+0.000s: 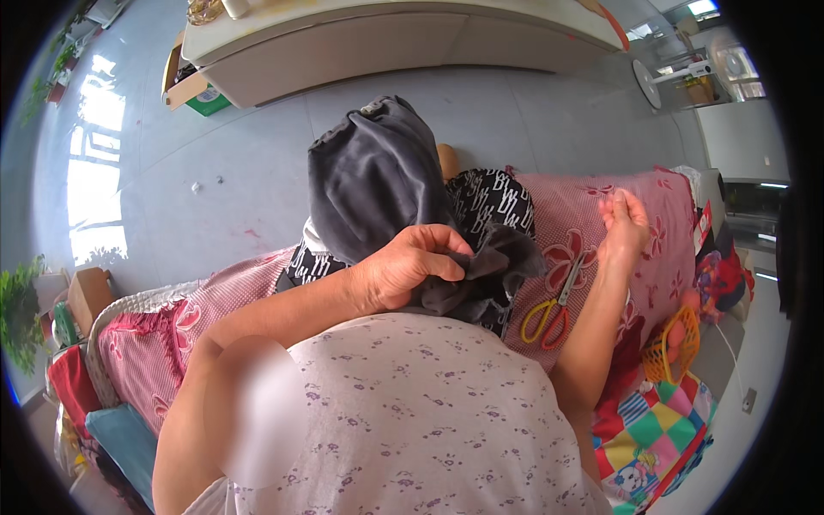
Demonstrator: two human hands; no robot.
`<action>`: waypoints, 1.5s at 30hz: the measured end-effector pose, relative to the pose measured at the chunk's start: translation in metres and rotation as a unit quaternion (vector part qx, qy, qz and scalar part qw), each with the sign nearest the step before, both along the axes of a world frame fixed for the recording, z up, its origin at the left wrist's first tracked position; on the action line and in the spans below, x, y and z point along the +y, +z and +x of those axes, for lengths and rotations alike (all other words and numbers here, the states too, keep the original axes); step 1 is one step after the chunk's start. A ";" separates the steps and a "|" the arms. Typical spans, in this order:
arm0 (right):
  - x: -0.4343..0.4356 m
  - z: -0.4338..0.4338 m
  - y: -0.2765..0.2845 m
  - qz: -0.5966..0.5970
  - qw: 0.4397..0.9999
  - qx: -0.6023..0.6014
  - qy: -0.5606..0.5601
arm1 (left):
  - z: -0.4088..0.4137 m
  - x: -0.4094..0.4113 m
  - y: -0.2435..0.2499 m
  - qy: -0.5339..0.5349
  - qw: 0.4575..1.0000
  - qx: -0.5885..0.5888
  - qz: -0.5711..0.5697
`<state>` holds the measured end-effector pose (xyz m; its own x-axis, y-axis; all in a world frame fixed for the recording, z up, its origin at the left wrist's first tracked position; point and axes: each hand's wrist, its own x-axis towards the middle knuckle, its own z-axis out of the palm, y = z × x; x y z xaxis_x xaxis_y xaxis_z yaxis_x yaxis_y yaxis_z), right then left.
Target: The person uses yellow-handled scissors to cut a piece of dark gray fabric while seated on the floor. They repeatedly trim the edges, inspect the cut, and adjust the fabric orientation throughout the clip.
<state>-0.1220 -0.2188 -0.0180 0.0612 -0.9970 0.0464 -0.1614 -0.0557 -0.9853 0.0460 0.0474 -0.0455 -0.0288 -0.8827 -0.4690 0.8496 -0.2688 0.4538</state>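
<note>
Across my lap lies a dark grey velvety garment (380, 180) with a gathered edge at its far end. My left hand (418, 264) pinches a fold of its cloth between thumb and fingers. Raised over the pink cover to the right is my right hand (623, 222), its thumb and fingertips close together; whether it holds something as thin as a needle or thread cannot be told. Scissors (559, 306) with one yellow and one red handle rest on the pink patterned sofa cover (579, 199), between the garment and my right forearm.
An orange plastic basket (673, 347) stands at the right, beside a colourful patchwork cloth (656, 425). A long white-topped table (386, 19) stands ahead across the floor, with an open cardboard box (183, 84) at its left end. A blue cloth (122, 438) lies at lower left.
</note>
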 end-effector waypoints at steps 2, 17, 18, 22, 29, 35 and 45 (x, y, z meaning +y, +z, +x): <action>-0.005 0.006 0.001 0.007 1.000 -0.014 0.021 | -0.001 0.000 0.001 0.007 1.000 0.001 0.000; 0.105 0.047 0.006 0.011 0.803 0.161 0.574 | -0.002 -0.003 -0.001 -0.004 1.000 -0.016 -0.004; 0.104 0.045 0.008 0.074 0.839 0.140 0.520 | -0.002 -0.003 0.000 -0.006 1.000 -0.018 -0.001; 0.077 0.034 0.005 0.203 0.908 -0.031 0.365 | -0.001 -0.003 0.002 -0.009 1.000 -0.010 0.012; 0.070 0.026 0.006 0.211 0.901 -0.154 0.345 | -0.001 -0.005 0.001 -0.011 1.000 0.000 0.002; 0.087 0.039 0.006 0.280 0.791 -0.211 0.501 | -0.002 -0.001 0.002 -0.030 0.998 -0.061 -0.013; 0.082 0.048 -0.022 0.209 0.729 0.093 0.646 | -0.003 -0.002 0.001 -0.090 0.974 -0.198 -0.056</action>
<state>-0.0740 -0.1367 -0.0396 0.9274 -0.0271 -0.3730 -0.3726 0.0199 -0.9278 0.0432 0.0458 -0.0445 -0.0233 -0.9265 -0.3756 0.5455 -0.3266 0.7719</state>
